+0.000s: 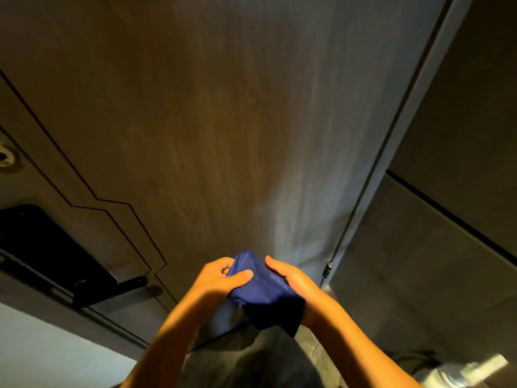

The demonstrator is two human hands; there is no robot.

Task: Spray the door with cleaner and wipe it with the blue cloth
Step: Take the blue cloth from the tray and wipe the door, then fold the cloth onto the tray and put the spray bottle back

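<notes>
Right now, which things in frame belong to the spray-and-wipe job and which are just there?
Job:
- dark brown wood-grain door
- crumpled blue cloth, gripped by left hand and right hand
- no spray bottle clearly in view

Just there:
- black lever door handle on its black lock plate
- small metal hinge
- grey side panel

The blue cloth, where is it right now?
In the head view, the blue cloth is low in the middle, bunched between the left hand and right hand, in front of the door.
</notes>
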